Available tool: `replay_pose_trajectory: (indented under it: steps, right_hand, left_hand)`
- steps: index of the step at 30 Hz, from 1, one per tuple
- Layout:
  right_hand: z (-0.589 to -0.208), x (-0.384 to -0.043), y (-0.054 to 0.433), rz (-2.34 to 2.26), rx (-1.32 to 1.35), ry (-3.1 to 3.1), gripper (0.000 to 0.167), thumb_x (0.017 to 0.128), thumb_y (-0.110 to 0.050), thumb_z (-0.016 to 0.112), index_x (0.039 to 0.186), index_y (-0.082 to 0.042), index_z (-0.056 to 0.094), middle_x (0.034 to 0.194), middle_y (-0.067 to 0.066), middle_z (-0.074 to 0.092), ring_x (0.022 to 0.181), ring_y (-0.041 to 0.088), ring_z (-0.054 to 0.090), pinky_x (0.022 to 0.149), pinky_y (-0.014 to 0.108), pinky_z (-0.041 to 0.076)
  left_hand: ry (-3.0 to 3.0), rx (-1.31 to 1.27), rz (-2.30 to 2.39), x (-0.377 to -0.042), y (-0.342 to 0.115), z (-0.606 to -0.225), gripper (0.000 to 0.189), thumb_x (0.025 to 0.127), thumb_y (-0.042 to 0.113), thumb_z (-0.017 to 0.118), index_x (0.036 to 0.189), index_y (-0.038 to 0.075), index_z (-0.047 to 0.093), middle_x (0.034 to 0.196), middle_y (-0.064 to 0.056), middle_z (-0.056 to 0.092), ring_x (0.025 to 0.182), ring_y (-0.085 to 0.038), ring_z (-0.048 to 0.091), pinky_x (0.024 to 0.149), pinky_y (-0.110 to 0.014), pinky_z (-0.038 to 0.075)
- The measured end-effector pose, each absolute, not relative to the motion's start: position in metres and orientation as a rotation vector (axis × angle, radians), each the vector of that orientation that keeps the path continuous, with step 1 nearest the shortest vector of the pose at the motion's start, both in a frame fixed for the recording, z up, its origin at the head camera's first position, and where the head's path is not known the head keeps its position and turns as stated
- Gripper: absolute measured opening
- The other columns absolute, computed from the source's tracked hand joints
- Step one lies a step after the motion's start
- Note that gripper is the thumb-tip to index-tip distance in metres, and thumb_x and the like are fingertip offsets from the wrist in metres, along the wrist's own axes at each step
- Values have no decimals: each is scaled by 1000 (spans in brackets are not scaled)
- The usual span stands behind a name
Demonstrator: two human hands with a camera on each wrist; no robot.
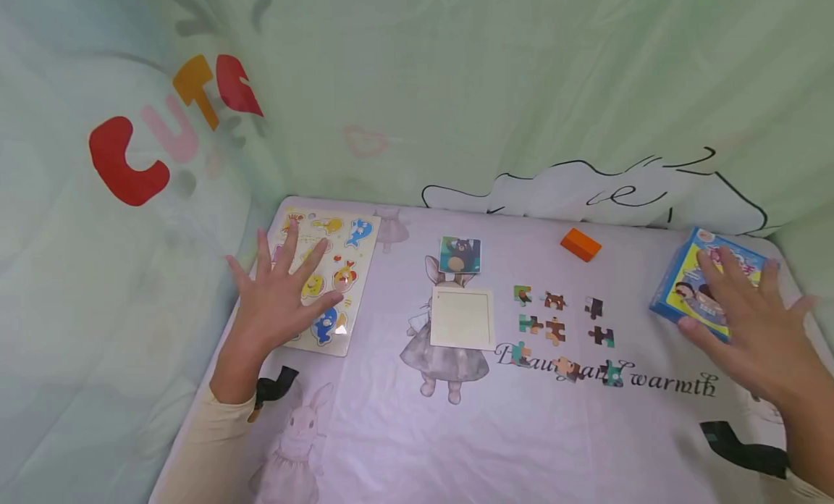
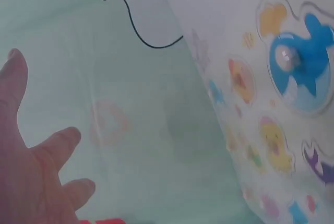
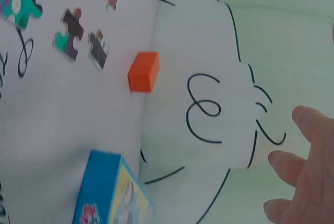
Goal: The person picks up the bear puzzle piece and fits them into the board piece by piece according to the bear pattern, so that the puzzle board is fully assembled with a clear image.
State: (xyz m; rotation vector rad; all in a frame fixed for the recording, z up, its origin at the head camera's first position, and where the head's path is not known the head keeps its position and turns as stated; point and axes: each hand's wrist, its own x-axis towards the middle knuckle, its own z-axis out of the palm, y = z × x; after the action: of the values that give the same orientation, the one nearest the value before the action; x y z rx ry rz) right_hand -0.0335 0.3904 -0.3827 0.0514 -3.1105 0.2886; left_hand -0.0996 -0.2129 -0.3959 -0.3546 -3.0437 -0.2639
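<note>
My left hand (image 1: 276, 301) is spread with straight fingers over the sea-animal peg puzzle board (image 1: 355, 279) at the table's left, holding nothing. On the far right, my right hand (image 1: 749, 330) spreads its fingers over a blue and yellow box (image 1: 671, 290), partly hiding it. Between the hands lies a square wooden puzzle tray (image 1: 462, 319) with a bare inside. A square bear picture card (image 1: 460, 255) sits just behind it. Loose jigsaw pieces (image 1: 556, 331) lie in rows to the tray's right. In the left wrist view, a blue whale piece (image 2: 308, 62) with a knob shows on the board.
An orange block (image 1: 580, 245) lies near the table's back edge, left of the box. A white cloth (image 1: 404, 439) printed with rabbits and lettering covers the table. Pale green curtains (image 1: 391, 77) hang along the back and the left side.
</note>
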Motion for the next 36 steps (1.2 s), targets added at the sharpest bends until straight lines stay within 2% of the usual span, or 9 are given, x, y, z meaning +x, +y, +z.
replay_pose_trajectory:
  steps: [4, 7, 8, 10, 13, 18, 24, 32, 36]
  right_hand:
    - [-388, -40, 377, 474, 119, -3127, 90, 101, -50, 52, 164, -19, -4, 170, 13, -14, 152, 50, -19, 107, 82, -6]
    - [-389, -50, 361, 602, 121, -3156, 91, 100, -48, 56, 164, -27, -5, 171, 15, -2, 154, 53, 2, 106, 82, 15]
    - [-390, -54, 356, 622, 129, -3158, 92, 99, -49, 57, 164, -28, -4, 170, 19, 8, 151, 54, 17, 106, 80, 24]
    - [-392, -63, 345, 647, 140, -3171, 92, 99, -50, 60, 165, -29, -1, 163, 25, 29, 135, 57, 43, 93, 76, 41]
    - [-397, -77, 330, 662, 188, -3188, 90, 98, -53, 61, 165, -22, 10, 145, 29, 54, 113, 56, 59, 79, 67, 52]
    - [-407, -97, 312, 673, 292, -3193, 74, 98, -52, 62, 155, -9, 41, 125, 25, 69, 113, 48, 61, 84, 63, 53]
    - [-424, -118, 296, 712, 381, -3207, 51, 98, -42, 67, 136, -9, 64, 107, 13, 74, 101, 32, 64, 88, 56, 54]
    - [-446, -135, 280, 772, 442, -3207, 32, 94, -28, 74, 119, -8, 74, 92, 4, 71, 87, 23, 63, 74, 35, 54]
    - [-450, -140, 274, 772, 422, -3223, 31, 90, -26, 78, 116, -9, 75, 96, 7, 70, 93, 25, 59, 79, 37, 52]
  left_hand:
    - [-3014, -403, -385, -99, -201, -404, 83, 92, 76, 47, 161, 36, 26, 173, -3, -2, 156, -49, -7, 107, -86, 2]
    - [-2966, -460, -555, -99, -187, -413, 76, 97, 65, 51, 161, 30, 30, 173, -5, 6, 157, -47, 4, 113, -80, 12]
    - [-2944, -477, -630, -99, -181, -417, 74, 98, 60, 53, 161, 27, 32, 173, -6, 11, 157, -45, 8, 115, -76, 15]
    - [-2905, -509, -774, -101, -169, -423, 69, 99, 50, 59, 158, 20, 38, 170, -10, 22, 156, -42, 19, 118, -69, 23]
    - [-2868, -531, -977, -104, -150, -433, 62, 99, 40, 64, 152, 13, 48, 163, -11, 38, 152, -35, 33, 119, -59, 32]
    - [-2871, -576, -1173, -110, -120, -447, 49, 96, 33, 69, 139, 10, 61, 148, -8, 55, 140, -28, 50, 114, -49, 41]
    - [-2874, -690, -1254, -120, -94, -465, 40, 91, 27, 77, 125, 7, 69, 130, -8, 65, 126, -25, 60, 107, -43, 48]
    - [-2946, -675, -1204, -131, -78, -483, 40, 86, 27, 82, 121, 12, 72, 128, -6, 67, 124, -24, 60, 106, -43, 47]
    - [-3031, -649, -1048, -134, -72, -486, 42, 84, 34, 83, 122, 19, 73, 132, -1, 66, 123, -26, 59, 99, -52, 46]
